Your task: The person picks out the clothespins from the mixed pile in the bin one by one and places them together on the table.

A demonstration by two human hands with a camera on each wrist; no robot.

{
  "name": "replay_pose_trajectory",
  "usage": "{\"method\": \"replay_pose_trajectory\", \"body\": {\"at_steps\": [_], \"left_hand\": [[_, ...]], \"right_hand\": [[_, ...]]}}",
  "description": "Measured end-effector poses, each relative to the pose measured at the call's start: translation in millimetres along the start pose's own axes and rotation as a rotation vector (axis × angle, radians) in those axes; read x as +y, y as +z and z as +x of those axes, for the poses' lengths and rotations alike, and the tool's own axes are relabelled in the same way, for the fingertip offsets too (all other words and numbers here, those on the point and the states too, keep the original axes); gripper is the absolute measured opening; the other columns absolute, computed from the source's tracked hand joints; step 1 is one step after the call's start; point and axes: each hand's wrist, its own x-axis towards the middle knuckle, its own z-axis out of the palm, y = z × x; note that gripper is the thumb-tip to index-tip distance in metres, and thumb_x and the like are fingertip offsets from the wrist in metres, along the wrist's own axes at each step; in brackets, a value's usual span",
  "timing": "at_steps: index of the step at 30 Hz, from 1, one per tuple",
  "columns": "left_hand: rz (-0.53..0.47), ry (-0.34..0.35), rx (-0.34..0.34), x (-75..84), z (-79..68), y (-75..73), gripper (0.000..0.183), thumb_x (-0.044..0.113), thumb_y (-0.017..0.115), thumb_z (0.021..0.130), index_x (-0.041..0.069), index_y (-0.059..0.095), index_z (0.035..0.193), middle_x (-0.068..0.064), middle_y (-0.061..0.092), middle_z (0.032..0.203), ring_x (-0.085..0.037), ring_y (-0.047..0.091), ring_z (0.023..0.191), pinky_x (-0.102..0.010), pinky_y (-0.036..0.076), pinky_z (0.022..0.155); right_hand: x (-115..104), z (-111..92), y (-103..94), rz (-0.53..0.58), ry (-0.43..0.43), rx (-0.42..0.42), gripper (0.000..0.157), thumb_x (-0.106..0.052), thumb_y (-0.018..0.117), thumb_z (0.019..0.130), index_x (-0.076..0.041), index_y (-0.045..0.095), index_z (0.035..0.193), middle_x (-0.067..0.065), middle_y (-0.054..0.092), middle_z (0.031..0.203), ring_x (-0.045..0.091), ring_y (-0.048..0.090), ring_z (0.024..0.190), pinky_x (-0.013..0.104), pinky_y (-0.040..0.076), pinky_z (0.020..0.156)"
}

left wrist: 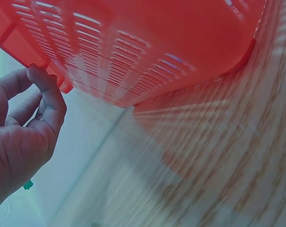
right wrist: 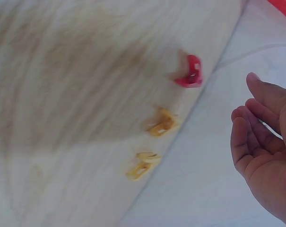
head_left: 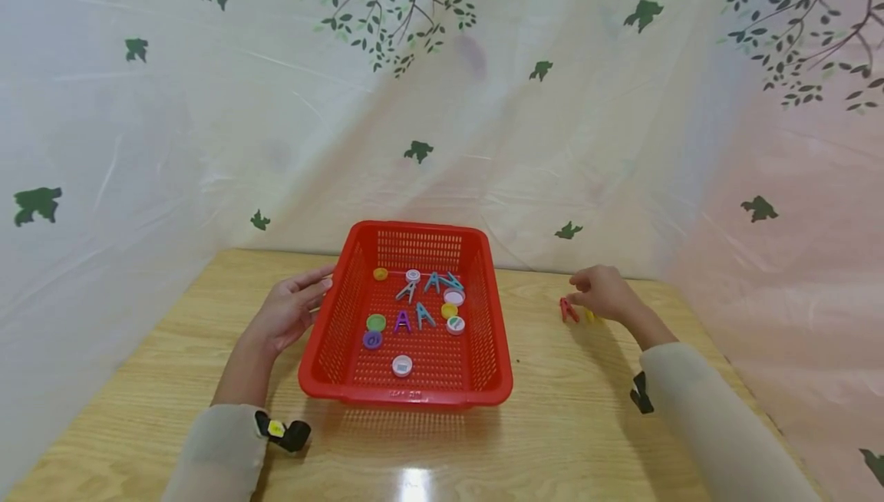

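A red basket (head_left: 324, 348) stands in the middle of the desk (head_left: 138, 379), nearer its far edge than its near one. The left hand (head_left: 286, 310) lies against the basket's left wall, fingers loosely spread and nearly straight, their tips at the rim near the far left corner; the left wrist view shows the fingertips (left wrist: 39, 75) touching the slotted wall of the basket (left wrist: 147, 47), with nothing pinched.

Inside the basket lie several bottle caps and clothes pegs: a white cap (head_left: 402, 365) near the front wall, a purple cap (head_left: 372, 339) and a green cap (head_left: 376, 322) toward the left wall, a purple peg (head_left: 402, 322) beside them, and blue pegs (head_left: 442, 282) toward the back.

The right hand (head_left: 604, 292) hovers over the desk near its far right corner, well apart from the basket, fingers relaxed and half curled, holding nothing. Just under it on the desk lie a red peg (head_left: 568, 309) and yellow pegs (head_left: 590, 318). The right wrist view shows the open palm (right wrist: 268, 142) beside the red peg (right wrist: 191, 73) and two yellow pegs (right wrist: 152, 146), not touching them.
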Motion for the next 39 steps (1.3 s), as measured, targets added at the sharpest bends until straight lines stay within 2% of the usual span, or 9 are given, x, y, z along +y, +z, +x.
{"method": "replay_pose_trajectory", "body": {"at_steps": [8, 14, 20, 29, 34, 39], "left_hand": [[-0.007, 0.002, -0.003, -0.4, 2.6, 0.0, 0.055, 0.023, 0.066, 0.101, 0.006, 0.049, 0.151, -0.004, 0.068, 0.13, -0.019, 0.071, 0.11, -0.037, 0.059, 0.092], [-0.009, 0.002, -0.003, -1.2, 2.0, 1.2, 0.054, 0.023, 0.066, 0.101, 0.006, 0.05, 0.15, -0.005, 0.069, 0.129, -0.019, 0.071, 0.108, -0.038, 0.059, 0.092], [0.005, -0.009, 0.01, -2.4, 1.6, 1.7, 0.054, 0.025, 0.067, 0.101, 0.009, 0.052, 0.15, -0.005, 0.069, 0.13, -0.019, 0.071, 0.108, -0.038, 0.059, 0.092], [-0.006, -0.007, -0.006, -1.8, 2.6, 1.5, 0.056, 0.025, 0.067, 0.101, 0.006, 0.05, 0.151, -0.003, 0.069, 0.128, -0.018, 0.07, 0.108, -0.037, 0.059, 0.091], [0.013, -0.011, 0.004, -1.2, 1.5, 1.0, 0.056, 0.025, 0.067, 0.101, 0.007, 0.049, 0.151, -0.003, 0.069, 0.128, -0.019, 0.07, 0.109, -0.037, 0.059, 0.092], [0.007, -0.016, 0.008, 0.0, 1.6, -0.1, 0.057, 0.025, 0.067, 0.101, 0.006, 0.049, 0.151, -0.003, 0.069, 0.128, -0.019, 0.07, 0.108, -0.037, 0.059, 0.092]], "right_hand": [[-25.1, 10.7, -9.3, -0.01, -0.057, 0.034, 0.032, -0.015, 0.074, 0.094, 0.009, 0.072, 0.115, 0.025, 0.072, 0.11, 0.039, 0.069, 0.099, 0.056, 0.056, 0.09], [-55.6, 18.0, -13.6, 0.013, -0.085, 0.047, 0.032, -0.017, 0.072, 0.096, 0.007, 0.072, 0.116, 0.021, 0.073, 0.107, 0.034, 0.068, 0.096, 0.053, 0.058, 0.089], [-87.7, 22.7, -15.7, 0.047, -0.125, 0.062, 0.034, -0.02, 0.07, 0.098, 0.006, 0.07, 0.121, 0.022, 0.072, 0.113, 0.035, 0.069, 0.1, 0.052, 0.058, 0.09], [-130.1, 29.0, -9.5, 0.095, -0.12, 0.036, 0.037, -0.024, 0.072, 0.097, 0.0, 0.07, 0.125, 0.013, 0.072, 0.109, 0.027, 0.066, 0.094, 0.041, 0.062, 0.081], [-149.6, 34.7, -0.9, 0.046, -0.18, 0.024, 0.034, -0.019, 0.073, 0.096, 0.002, 0.071, 0.123, 0.011, 0.072, 0.103, 0.023, 0.063, 0.087, 0.036, 0.061, 0.076], [-168.7, 36.0, 9.0, -0.037, -0.254, 0.002, 0.034, -0.02, 0.074, 0.096, 0.001, 0.07, 0.123, 0.013, 0.073, 0.113, 0.026, 0.068, 0.095, 0.039, 0.061, 0.086]]}}
